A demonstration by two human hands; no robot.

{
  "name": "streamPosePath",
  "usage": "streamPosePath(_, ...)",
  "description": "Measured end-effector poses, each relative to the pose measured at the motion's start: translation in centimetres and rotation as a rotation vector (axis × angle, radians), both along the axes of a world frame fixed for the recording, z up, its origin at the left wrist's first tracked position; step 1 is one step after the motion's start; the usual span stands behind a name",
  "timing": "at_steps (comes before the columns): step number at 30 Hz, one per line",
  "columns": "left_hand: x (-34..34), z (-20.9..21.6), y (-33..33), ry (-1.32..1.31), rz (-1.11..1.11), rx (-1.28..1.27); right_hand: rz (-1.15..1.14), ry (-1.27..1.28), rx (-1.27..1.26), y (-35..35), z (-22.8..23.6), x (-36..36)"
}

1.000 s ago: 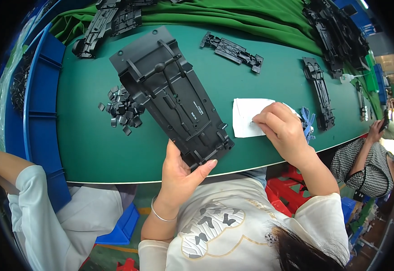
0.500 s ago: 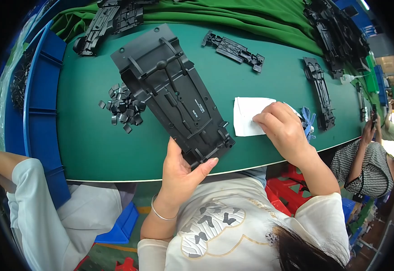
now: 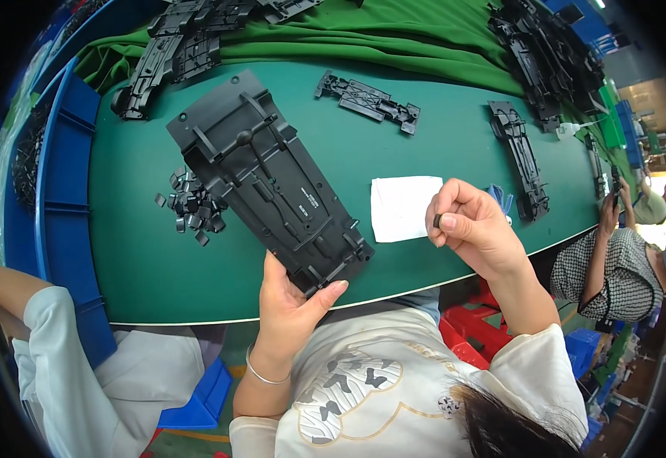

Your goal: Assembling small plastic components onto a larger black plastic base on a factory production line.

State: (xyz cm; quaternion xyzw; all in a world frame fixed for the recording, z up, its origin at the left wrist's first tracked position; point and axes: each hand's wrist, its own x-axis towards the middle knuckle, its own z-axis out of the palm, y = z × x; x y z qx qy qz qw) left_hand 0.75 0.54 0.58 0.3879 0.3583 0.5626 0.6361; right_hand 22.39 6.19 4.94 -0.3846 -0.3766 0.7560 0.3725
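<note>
My left hand grips the near end of a black plastic toy-car chassis, thumb on top, holding it tilted above the table. Between thumb and fingertips, my right hand pinches a small black piece; its exact kind is too small to tell. That hand is just right of a white sheet of paper lying on the green table. Partly behind the chassis, at its left, lies a loose pile of small black plastic pieces.
Blue bins line the left edge. Other black chassis parts lie farther back, with stacks at the far right beside a green cloth. A co-worker's sleeve is close at left; another person sits at right.
My right hand has lifted off the paper and turned, now showing a small black piece in its pinch. The whole view has shifted slightly; the chassis stays in my left hand.
</note>
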Motion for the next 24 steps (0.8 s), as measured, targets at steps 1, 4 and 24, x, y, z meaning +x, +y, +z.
streamPosePath(1, 0.0, 0.1, 0.0, -0.004, -0.010, -0.009, 0.009, 0.041, -0.032, 0.0, 0.0, 0.0)
streamPosePath(4, 0.2, -0.2, -0.1, 0.020, -0.007, -0.004, 0.005, 0.036, -0.009, -0.1, 0.0, -0.4)
streamPosePath(24, 1.2, -0.8, -1.3, 0.424, 0.232, -0.055, 0.001, -0.621, 1.543, -2.3, -2.1, -7.3)
